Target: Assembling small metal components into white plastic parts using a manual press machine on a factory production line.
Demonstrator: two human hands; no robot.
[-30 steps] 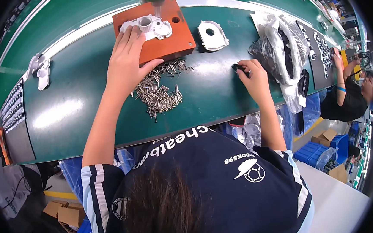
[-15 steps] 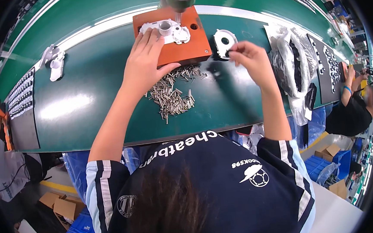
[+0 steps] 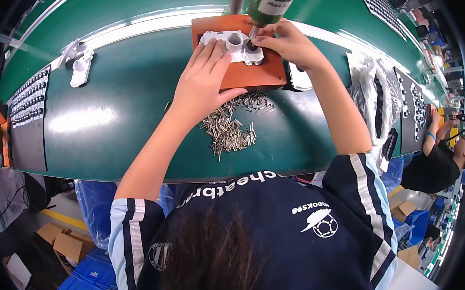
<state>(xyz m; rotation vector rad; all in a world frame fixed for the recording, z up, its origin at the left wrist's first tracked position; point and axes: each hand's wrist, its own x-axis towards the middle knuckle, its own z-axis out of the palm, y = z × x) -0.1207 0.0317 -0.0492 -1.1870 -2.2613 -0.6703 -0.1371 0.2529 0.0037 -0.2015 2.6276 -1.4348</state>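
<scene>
My left hand (image 3: 204,78) lies with its fingers stretched out over the left edge of a white plastic housing (image 3: 254,56), which has a round upright collar. The housing sits on an orange block (image 3: 257,77). From the right, my right hand (image 3: 285,40) reaches over the block, thumb and fingers pinching a small black part (image 3: 251,45) against the right side of the housing. Just above those fingertips is the tip of a green power screwdriver (image 3: 272,3), hanging nose down. Part of the housing is hidden by my hands.
Loose metal screws (image 3: 229,133) lie piled in front of the block. Another white part (image 3: 299,78) shows beside its right edge. White parts (image 3: 80,69) and a tray of small black pieces (image 3: 29,100) are to the left. A plastic bag (image 3: 369,95) lies on the right.
My right hand has moved left from beside the separate white part onto the housing, bringing the small black part. The view has shifted, so the block and screwdriver appear further right.
</scene>
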